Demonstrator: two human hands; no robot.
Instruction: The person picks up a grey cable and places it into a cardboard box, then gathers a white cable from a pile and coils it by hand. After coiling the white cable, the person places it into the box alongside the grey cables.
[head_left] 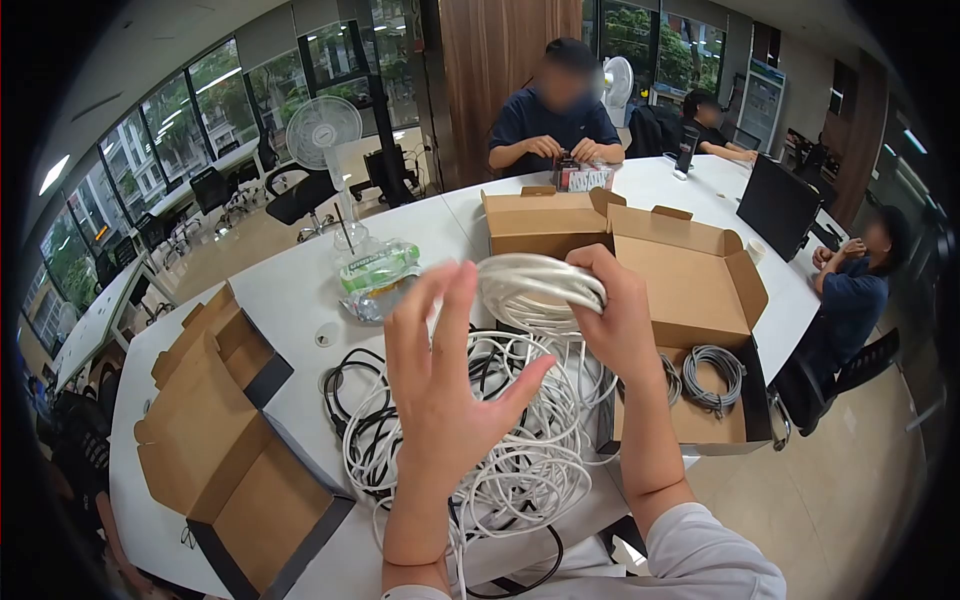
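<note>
My right hand [612,310] grips a looped bundle of white cable [535,290], held up above the table at the middle of the view. My left hand [440,375] is raised just left of the bundle, its fingers and thumb spread, with nothing in it. Below both hands lies a tangled heap of white and black cables [530,470]. To the right, an open cardboard box [690,270] holds coiled grey cables [713,380]. Part of the heap is hidden behind my left hand and forearm.
Open boxes [270,510] stand on the left of the white table [300,285], another [550,220] at the back. Packages [380,270] and a fan [325,135] are beyond. A person [555,110] handles a small box opposite; a monitor [775,205] stands right.
</note>
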